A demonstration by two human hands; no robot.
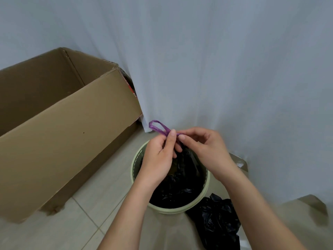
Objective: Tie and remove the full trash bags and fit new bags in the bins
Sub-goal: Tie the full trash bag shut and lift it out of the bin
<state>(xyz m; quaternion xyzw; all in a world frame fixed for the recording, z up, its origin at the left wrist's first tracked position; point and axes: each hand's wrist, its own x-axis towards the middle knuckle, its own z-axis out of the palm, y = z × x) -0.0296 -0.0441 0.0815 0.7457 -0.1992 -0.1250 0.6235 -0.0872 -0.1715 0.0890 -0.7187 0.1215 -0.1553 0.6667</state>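
Over the pale green bin (134, 166), the left hand (158, 157) and right hand (207, 150) each pinched the purple drawstring (158, 127) with curled fingers, its loop sticking up. The black bag (177, 188) sat inside the bin; another black bag (218, 221) lay on the floor (75, 222) just beside it.

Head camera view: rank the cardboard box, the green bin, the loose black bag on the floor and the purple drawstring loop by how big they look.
1. cardboard box
2. green bin
3. loose black bag, partly cut off at the bottom edge
4. purple drawstring loop
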